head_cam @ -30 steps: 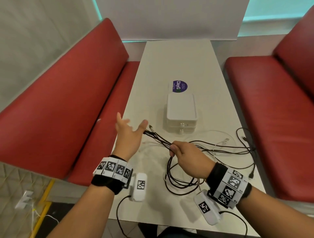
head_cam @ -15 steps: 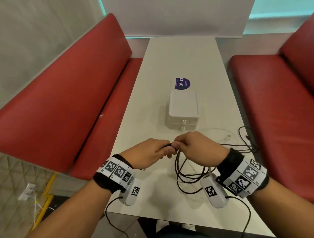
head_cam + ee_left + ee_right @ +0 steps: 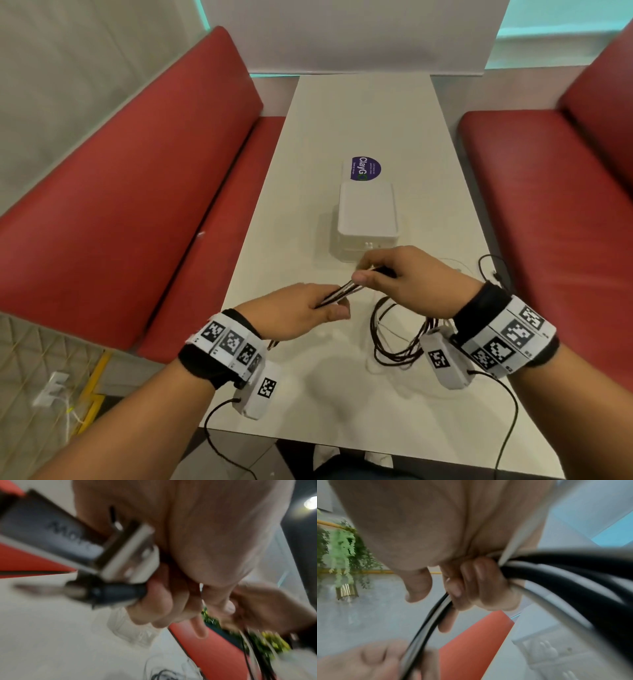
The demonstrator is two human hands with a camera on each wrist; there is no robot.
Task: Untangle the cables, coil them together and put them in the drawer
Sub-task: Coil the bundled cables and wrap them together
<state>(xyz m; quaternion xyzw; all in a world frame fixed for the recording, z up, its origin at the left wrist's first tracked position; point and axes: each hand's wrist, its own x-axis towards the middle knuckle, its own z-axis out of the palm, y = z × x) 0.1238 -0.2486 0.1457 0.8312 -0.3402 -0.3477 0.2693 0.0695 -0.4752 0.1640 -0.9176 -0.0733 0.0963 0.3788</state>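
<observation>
A bundle of black and white cables [image 3: 343, 290] runs taut between my two hands above the near part of the white table [image 3: 363, 113]. My left hand [image 3: 301, 313] grips the plug ends [image 3: 109, 555] of the bundle. My right hand [image 3: 407, 277] grips the cables [image 3: 556, 566] a little farther on, fingers curled round them. Below the right wrist the rest hangs in dark loops [image 3: 397, 335] on the table. The small white drawer box [image 3: 367, 214] stands just beyond the hands, its drawer closed.
More cable [image 3: 493, 270] trails off at the table's right edge. A purple sticker [image 3: 365, 168] lies behind the box. Red benches flank the table, the left bench [image 3: 137, 192] and the right bench [image 3: 548, 192].
The left hand was open a second ago; it closed on the cable ends beside the right hand. The hands have since drawn apart, stretching the bundle between them.
</observation>
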